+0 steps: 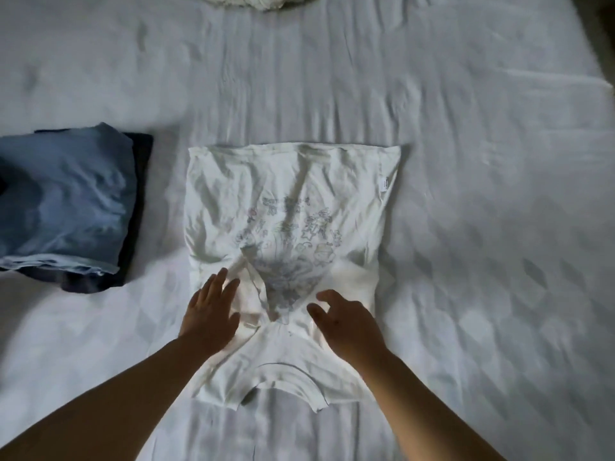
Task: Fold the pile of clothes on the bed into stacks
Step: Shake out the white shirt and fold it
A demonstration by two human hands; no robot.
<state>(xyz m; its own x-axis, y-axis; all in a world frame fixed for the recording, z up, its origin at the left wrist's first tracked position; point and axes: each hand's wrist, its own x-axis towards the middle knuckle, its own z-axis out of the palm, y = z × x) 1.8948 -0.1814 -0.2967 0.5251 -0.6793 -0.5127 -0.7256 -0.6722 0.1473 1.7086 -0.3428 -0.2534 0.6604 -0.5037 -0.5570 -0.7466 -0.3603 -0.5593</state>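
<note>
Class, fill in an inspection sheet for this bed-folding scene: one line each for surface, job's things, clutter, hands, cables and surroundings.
Surface: wrinkled white bed sheet covering the whole view.
Job's things: white printed cotton T-shirt lying flat, sleeves folded inward, collar nearest the person; folded stack with a blue garment on top of a dark navy one to its left; cream crumpled clothes pile at the far edge, mostly cut off.
Clutter: nothing seen.
Hands: left hand flat on the T-shirt, fingers straight; right hand on the T-shirt, fingers loosely spread, gripping nothing.
Cables: nothing seen.
Surroundings: dark strip beyond the bed's right edge, unclear.
</note>
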